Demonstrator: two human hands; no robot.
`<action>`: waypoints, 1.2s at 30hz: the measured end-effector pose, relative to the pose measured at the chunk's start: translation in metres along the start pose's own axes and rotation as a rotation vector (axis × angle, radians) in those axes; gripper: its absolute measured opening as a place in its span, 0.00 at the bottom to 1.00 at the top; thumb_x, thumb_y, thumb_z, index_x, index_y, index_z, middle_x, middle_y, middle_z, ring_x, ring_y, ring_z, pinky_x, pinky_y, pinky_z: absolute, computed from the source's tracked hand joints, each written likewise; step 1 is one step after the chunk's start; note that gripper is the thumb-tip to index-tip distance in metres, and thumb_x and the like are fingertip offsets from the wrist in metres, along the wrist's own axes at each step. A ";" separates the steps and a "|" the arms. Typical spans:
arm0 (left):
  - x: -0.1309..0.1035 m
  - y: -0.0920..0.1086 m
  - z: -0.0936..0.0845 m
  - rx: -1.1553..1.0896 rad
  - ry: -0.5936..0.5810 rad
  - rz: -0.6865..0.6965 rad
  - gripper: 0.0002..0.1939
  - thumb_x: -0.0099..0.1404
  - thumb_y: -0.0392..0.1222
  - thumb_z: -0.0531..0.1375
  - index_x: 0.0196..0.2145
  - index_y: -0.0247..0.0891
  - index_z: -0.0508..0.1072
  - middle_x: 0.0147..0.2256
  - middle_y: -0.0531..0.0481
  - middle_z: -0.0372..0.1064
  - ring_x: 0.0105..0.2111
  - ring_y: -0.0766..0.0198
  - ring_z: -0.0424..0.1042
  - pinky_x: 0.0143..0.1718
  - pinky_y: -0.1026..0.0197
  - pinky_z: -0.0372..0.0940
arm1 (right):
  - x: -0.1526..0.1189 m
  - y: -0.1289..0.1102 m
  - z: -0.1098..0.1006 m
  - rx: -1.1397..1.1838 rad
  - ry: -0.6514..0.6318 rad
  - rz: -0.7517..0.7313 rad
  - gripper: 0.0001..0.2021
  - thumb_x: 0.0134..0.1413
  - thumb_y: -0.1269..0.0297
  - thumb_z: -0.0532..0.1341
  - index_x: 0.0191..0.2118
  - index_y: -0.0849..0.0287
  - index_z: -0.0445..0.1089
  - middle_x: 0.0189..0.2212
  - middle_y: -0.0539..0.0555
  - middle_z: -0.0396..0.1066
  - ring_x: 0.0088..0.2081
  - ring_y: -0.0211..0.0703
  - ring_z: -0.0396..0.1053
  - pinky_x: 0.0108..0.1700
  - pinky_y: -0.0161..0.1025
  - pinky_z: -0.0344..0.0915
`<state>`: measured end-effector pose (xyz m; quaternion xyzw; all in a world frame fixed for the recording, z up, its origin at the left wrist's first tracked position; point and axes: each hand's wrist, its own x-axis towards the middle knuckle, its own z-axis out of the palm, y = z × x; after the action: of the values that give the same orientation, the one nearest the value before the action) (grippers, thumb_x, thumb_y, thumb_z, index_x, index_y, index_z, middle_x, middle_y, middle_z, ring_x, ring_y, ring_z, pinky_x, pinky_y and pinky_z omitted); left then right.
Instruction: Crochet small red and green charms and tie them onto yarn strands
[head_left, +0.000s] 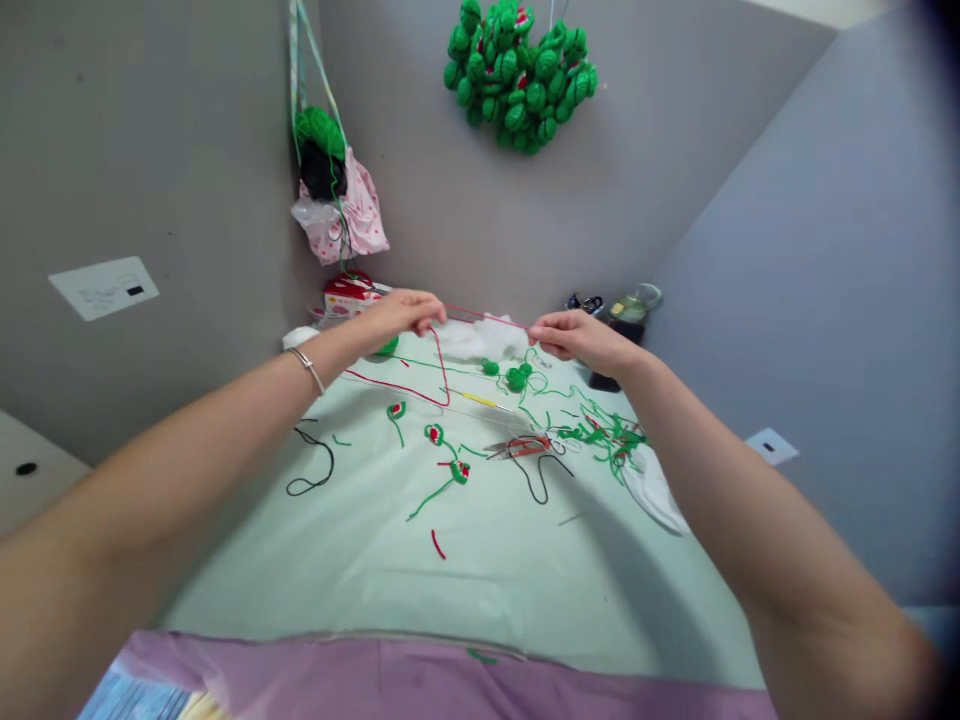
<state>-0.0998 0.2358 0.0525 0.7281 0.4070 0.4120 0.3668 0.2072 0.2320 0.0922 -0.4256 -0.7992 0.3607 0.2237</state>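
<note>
A strand of red yarn (487, 317) runs taut between my two hands above the back of the table. My left hand (411, 312) is closed on one part of it, and from there the yarn drops to the tabletop and trails left. The fingers of my right hand (574, 335) pinch the other part. Below lie a crochet hook with a yellow handle (484, 401) and orange-handled scissors (525, 447). Small crocheted green, white and red pieces (433, 434) with yarn tails rest in front of them.
White stuffing (480, 338) and green crocheted balls (517, 378) lie behind. A tangle of green yarn scraps (604, 432) is at the right, near a dark box-shaped thing (622, 335). A green crocheted bunch (521, 80) and a pink bag (360, 215) hang at the walls.
</note>
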 end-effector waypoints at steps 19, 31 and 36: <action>-0.082 -0.136 -0.015 0.732 0.085 -0.056 0.09 0.62 0.43 0.54 0.35 0.38 0.71 0.36 0.43 0.68 0.40 0.52 0.65 0.44 0.52 0.61 | 0.032 -0.026 0.277 -0.510 -0.016 -0.512 0.11 0.60 0.60 0.59 0.47 0.55 0.67 0.47 0.58 0.67 0.47 0.51 0.62 0.47 0.45 0.61; -0.096 -0.148 -0.021 0.698 0.109 -0.016 0.08 0.66 0.43 0.50 0.34 0.40 0.66 0.37 0.45 0.64 0.41 0.53 0.63 0.45 0.52 0.59 | -0.044 0.020 0.211 -0.880 0.013 -0.422 0.09 0.65 0.73 0.51 0.38 0.60 0.67 0.37 0.59 0.68 0.39 0.49 0.62 0.40 0.44 0.61; -0.096 -0.132 -0.020 0.709 0.156 -0.027 0.08 0.64 0.44 0.53 0.36 0.40 0.68 0.39 0.43 0.66 0.43 0.51 0.64 0.46 0.51 0.60 | -0.099 0.045 0.132 -0.634 0.244 -0.243 0.12 0.66 0.70 0.50 0.50 0.55 0.66 0.45 0.58 0.71 0.47 0.48 0.67 0.47 0.44 0.66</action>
<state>-0.1879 0.2066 -0.0834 0.7709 0.5609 0.2948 0.0649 0.1964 0.1144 -0.0314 -0.4158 -0.8835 0.0122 0.2154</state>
